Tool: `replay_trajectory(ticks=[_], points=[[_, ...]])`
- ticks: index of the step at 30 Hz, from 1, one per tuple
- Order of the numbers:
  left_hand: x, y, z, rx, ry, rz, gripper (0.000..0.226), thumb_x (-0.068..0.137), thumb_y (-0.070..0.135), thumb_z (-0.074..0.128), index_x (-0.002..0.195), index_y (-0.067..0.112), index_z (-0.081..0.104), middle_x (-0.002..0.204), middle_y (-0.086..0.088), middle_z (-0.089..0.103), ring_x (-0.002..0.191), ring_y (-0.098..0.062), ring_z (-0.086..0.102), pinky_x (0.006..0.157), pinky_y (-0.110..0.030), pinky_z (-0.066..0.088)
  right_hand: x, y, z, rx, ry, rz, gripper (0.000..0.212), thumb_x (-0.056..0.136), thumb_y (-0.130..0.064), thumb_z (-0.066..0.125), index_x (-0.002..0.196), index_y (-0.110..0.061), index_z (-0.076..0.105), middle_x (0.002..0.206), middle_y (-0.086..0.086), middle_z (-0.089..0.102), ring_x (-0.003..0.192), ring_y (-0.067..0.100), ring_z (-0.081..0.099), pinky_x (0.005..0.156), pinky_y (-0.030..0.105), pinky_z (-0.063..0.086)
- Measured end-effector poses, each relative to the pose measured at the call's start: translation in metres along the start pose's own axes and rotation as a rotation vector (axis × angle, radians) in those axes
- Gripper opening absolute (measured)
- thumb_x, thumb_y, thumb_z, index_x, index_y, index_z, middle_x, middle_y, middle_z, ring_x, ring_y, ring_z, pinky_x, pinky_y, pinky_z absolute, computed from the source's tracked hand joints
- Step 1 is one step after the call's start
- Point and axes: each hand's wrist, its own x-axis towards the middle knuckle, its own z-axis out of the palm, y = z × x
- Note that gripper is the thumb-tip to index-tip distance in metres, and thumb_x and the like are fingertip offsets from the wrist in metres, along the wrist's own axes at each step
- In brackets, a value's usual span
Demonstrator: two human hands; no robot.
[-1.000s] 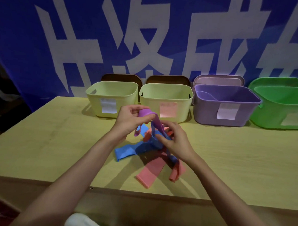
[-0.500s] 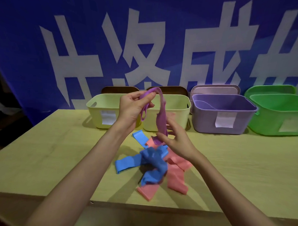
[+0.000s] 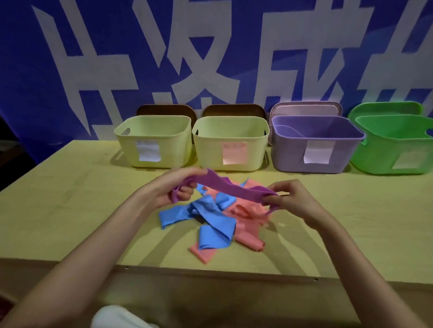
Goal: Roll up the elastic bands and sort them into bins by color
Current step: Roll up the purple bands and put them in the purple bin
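A purple elastic band [image 3: 228,188] is stretched flat between my two hands, a little above the table. My left hand [image 3: 175,187] grips its left end, and my right hand [image 3: 289,199] pinches its right end. Under the band lies a tangled pile of blue bands [image 3: 208,218] and pink bands [image 3: 247,222] on the table. Along the back stand four bins: two pale yellow bins [image 3: 155,127] [image 3: 232,128], a purple bin [image 3: 314,133] and a green bin [image 3: 398,135].
The wooden table [image 3: 61,207] ends in a front edge just below the pile. Each bin carries a paper label on its front. Lids lean behind the bins against a blue banner with large white characters.
The purple band hung upright from my raised left hand before. Both hands have come down and moved apart, so the band now lies stretched sideways over the pile.
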Motion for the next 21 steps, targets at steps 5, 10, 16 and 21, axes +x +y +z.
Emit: replay_trajectory(ticks=[5, 10, 16, 21], points=[[-0.017, -0.015, -0.006, 0.53, -0.372, -0.207, 0.038, 0.069, 0.006, 0.065, 0.107, 0.009, 0.062, 0.075, -0.006, 0.054, 0.049, -0.008, 0.04, 0.041, -0.017, 0.034, -0.011, 0.021, -0.024, -0.212, -0.295, 0.125, 0.011, 0.084, 0.002, 0.067, 0.088, -0.005, 0.075, 0.069, 0.008, 0.068, 0.061, 0.011, 0.059, 0.059, 0.02, 0.048], [-0.02, -0.014, -0.007, 0.503, -0.41, -0.259, 0.025, 0.087, -0.013, 0.043, 0.107, 0.0, 0.051, 0.081, -0.014, 0.071, 0.061, -0.022, 0.068, 0.053, -0.025, 0.054, -0.017, 0.036, -0.03, -0.121, -0.261, 0.152, 0.01, 0.085, -0.002, 0.068, 0.092, -0.006, 0.072, 0.076, 0.009, 0.068, 0.067, 0.014, 0.061, 0.061, 0.023, 0.049], [0.003, -0.016, -0.028, 0.505, -0.282, -0.181, 0.023, 0.09, 0.01, 0.061, 0.104, -0.008, 0.064, 0.092, -0.019, 0.057, 0.085, -0.029, 0.066, 0.075, -0.033, 0.059, -0.026, 0.043, -0.047, -0.015, -0.199, 0.22, 0.009, 0.084, 0.005, 0.065, 0.088, -0.001, 0.07, 0.076, 0.011, 0.066, 0.065, 0.015, 0.062, 0.056, 0.02, 0.052], [0.026, -0.002, -0.019, 0.347, 0.006, -0.024, 0.031, 0.075, 0.008, 0.074, 0.103, 0.004, 0.063, 0.088, -0.011, 0.064, 0.069, -0.013, 0.066, 0.071, -0.026, 0.059, -0.035, 0.049, -0.059, 0.044, -0.176, 0.293, 0.007, 0.083, 0.002, 0.067, 0.088, 0.002, 0.072, 0.078, 0.014, 0.065, 0.064, 0.016, 0.061, 0.058, 0.022, 0.055]])
